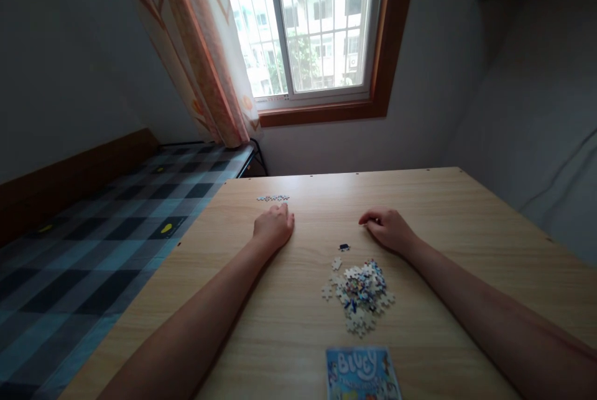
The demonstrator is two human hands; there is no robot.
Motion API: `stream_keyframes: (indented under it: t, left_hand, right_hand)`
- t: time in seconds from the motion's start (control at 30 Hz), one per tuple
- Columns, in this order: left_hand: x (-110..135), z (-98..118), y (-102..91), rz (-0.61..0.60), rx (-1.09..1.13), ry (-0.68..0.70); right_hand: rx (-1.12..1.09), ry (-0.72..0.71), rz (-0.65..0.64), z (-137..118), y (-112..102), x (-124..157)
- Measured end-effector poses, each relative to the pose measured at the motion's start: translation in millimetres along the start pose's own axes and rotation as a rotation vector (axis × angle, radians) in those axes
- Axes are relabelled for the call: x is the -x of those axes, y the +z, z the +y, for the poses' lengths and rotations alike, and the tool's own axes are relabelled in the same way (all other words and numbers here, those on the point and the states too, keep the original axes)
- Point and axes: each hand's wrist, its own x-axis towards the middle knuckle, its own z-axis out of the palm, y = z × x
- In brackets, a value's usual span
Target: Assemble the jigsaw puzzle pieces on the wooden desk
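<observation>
Both my forearms lie on a light wooden table (pixel 443 201). My left hand (pixel 274 227) rests knuckles up with its fingers curled under, just below a short row of joined puzzle pieces (pixel 273 198). My right hand (pixel 389 229) rests on the table with fingers curled in and the fingertips pinched together; what they hold, if anything, is too small to see. A heap of loose puzzle pieces (pixel 360 293) lies between my arms, nearer the right one. One dark single piece (pixel 344 247) lies left of my right wrist.
A blue puzzle box (pixel 362 374) lies at the table's near edge. A bed with a blue checked cover (pixel 93 244) stands left of the table. Behind are a window (pixel 317 20), a patterned curtain (pixel 200 45) and grey walls.
</observation>
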Motion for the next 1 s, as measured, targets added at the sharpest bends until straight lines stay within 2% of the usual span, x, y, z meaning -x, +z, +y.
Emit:
stream_keyframes:
  t: [0.2, 0.37, 0.53, 0.6, 0.8, 0.9, 1.0]
  left_hand:
    - [1.7, 3.2, -4.1, 0.017, 0.026, 0.026]
    - [17.4, 16.5, -13.1, 0.097, 0.087, 0.168]
    - [35.7, 30.1, -22.8, -0.087, 0.122, 0.552]
    - [39.6, 34.0, -25.4, -0.139, 0.144, 0.632]
    - [46.5, 40.3, -36.1, -0.3, 0.205, 0.585]
    - [54.2, 42.0, -45.7, -0.399, 0.175, 0.6]
    - [60.6, 43.6, -52.9, -0.446, 0.155, 0.616]
  right_hand:
    - [0.002, -0.016, 0.005, 1.2, 0.9, 0.1]
    - [-0.032, -0.103, 0.013, -1.7, 0.7, 2.1]
    - [-0.054, -0.161, 0.011, -6.6, -2.3, 3.8]
    - [-0.058, -0.175, -0.001, -7.9, -3.7, 4.4]
    - [-0.06, -0.172, -0.039, -11.4, -5.0, 6.9]
    - [-0.038, -0.182, -0.061, -13.9, -4.4, 7.6]
    - [-0.011, -0.203, -0.069, -13.7, -3.4, 7.3]
